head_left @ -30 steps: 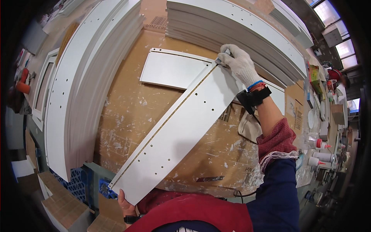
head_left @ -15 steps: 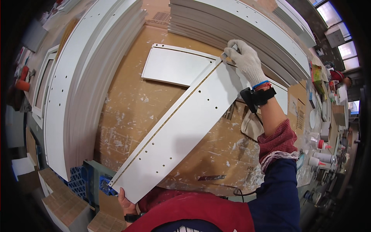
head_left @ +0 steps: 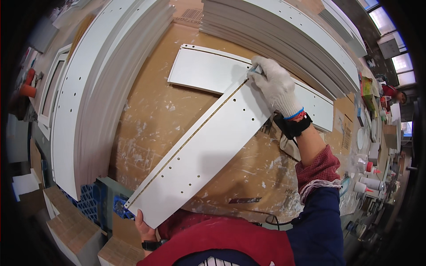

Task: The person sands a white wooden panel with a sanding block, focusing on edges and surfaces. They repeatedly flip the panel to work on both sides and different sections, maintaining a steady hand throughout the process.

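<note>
One white top board [head_left: 208, 146] lies over one lower board [head_left: 206, 68]; one bare left hand [head_left: 144, 227] clasps the top board's near end, one gloved right hand [head_left: 276, 88] pinches one small bluish piece [head_left: 256, 69] at its far end, and one board stack [head_left: 106, 113] stands left of it

On the brown cardboard [head_left: 146, 137], a barcode [head_left: 192, 14] with printed characters was seen at the far end, and short lettering [head_left: 290, 191] nearer.
</note>
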`<state>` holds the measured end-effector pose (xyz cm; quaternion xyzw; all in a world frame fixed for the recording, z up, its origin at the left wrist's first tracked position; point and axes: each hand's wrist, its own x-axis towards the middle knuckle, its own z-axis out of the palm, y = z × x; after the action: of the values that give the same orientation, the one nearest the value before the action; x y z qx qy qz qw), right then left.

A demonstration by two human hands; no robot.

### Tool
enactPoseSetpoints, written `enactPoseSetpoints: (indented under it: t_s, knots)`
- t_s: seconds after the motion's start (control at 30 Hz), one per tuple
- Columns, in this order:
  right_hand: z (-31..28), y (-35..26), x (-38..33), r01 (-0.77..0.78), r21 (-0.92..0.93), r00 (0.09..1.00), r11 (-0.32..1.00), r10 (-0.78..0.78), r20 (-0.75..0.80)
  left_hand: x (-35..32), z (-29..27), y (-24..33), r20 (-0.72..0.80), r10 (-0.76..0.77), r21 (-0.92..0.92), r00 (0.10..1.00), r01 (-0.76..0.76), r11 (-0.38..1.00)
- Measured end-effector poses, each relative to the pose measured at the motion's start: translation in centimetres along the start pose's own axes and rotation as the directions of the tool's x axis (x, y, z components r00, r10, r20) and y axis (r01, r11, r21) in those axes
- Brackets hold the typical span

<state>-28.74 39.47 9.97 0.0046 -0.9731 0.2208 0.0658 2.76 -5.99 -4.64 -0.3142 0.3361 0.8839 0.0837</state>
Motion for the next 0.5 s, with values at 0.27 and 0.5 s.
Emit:
enactPoseSetpoints:
  t_s: [0.27, 0.5]
  knots:
    - [0.5, -0.3, 0.0, 0.026, 0.022, 0.995, 0.999, -0.024, -0.097, 0.0, 0.7, 0.0, -0.076, 0.015, -0.042, 0.997, -0.018, 0.999]
    - [0.3, -2.4, -0.5, -0.113, 0.224, 0.992, 0.968, 0.121, -0.020, 0.1, 1.2, 0.0, -0.077, 0.042, -0.053, 0.996, -0.046, 0.998]
